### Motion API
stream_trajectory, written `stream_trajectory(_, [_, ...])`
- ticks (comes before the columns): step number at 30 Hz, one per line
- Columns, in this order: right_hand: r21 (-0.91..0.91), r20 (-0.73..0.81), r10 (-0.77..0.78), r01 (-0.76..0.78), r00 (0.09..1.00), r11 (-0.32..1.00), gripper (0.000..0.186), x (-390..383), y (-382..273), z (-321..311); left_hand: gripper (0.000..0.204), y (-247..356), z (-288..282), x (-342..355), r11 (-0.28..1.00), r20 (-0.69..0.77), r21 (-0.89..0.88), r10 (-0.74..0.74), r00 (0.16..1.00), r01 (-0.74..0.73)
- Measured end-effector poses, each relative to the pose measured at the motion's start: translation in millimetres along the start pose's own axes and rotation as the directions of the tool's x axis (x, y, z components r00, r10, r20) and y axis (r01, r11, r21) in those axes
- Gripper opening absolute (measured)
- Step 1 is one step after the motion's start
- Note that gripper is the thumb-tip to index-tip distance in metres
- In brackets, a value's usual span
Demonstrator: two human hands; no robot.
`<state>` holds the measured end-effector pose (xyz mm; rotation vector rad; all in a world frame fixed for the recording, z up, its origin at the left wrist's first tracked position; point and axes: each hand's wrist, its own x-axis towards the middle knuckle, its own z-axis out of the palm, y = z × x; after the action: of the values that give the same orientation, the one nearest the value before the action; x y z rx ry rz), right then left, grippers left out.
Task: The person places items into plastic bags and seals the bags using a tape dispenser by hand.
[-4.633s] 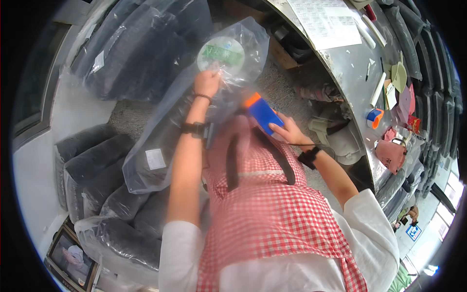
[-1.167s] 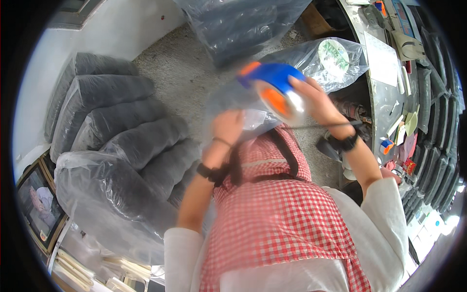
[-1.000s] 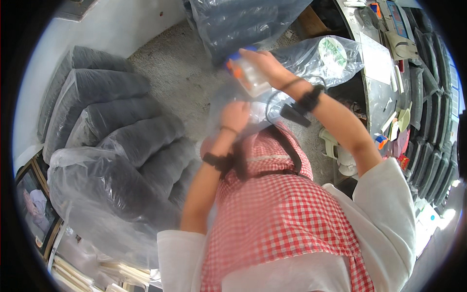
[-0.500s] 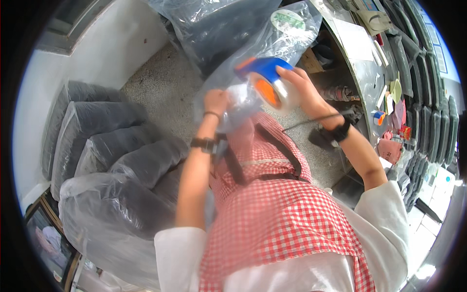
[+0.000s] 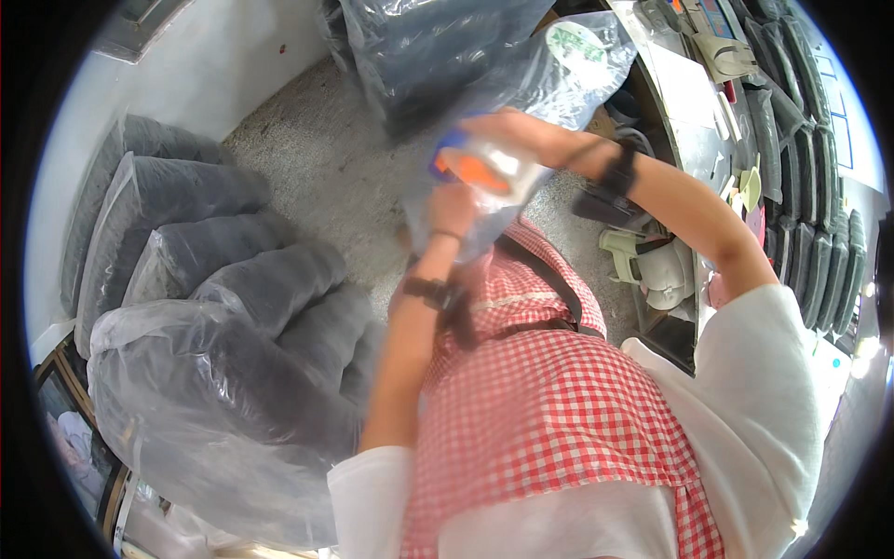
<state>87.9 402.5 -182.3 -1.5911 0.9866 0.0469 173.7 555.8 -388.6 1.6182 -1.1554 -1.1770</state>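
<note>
My right hand (image 5: 514, 132) is closed around a tape dispenser (image 5: 480, 171) with a blue body and a roll of clear tape on an orange core. Right below it, my left hand (image 5: 452, 207) is closed, seemingly on the gathered end of a clear plastic bag (image 5: 535, 88); motion blurs its fingers. Dark contents show through the bag, which carries a round white and green label (image 5: 575, 47). The dispenser lies across the bag's near end, close above my left hand. Whether tape touches the plastic I cannot tell.
Several dark bundles in clear plastic (image 5: 186, 256) lean in a row along the left wall. Another large wrapped bundle (image 5: 438, 47) stands ahead. To the right is a cluttered worktable (image 5: 680, 84), with stacked dark packages (image 5: 819, 177) beyond and a pale green and grey object (image 5: 663, 270) below.
My right hand has swung the dispenser left and turned it over the bag's end. My left hand has shifted slightly right and down, and the view has turned somewhat.
</note>
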Motion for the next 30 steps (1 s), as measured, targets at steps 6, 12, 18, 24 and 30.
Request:
stream_trajectory(6, [0.478,-0.318,0.325,-0.145,0.891,0.866,0.048,-129,-35,-33,0.033,50,-35,27,0.942,0.154,-0.153,-0.276,0.949,0.298])
stream_trajectory(12, [0.346,-0.226,0.132,-0.047,0.965,0.937,0.050,-30,-40,-13,0.037,55,4,-1,0.918,0.275,-0.243,-0.244,0.930,0.313])
stream_trajectory(18, [0.017,-0.094,0.145,-0.144,0.985,0.989,0.055,22,46,6,0.035,32,29,-26,0.978,0.138,-0.185,-0.072,0.988,0.097])
stream_trajectory(24, [0.346,-0.196,0.130,-0.055,0.972,0.937,0.052,-112,21,3,0.028,37,3,11,0.944,0.150,-0.237,-0.196,0.969,0.228])
stream_trajectory(30, [0.021,-0.234,0.101,-0.099,0.967,0.995,0.050,-253,141,24,0.031,61,-38,56,0.762,0.324,-0.459,-0.335,0.885,0.457])
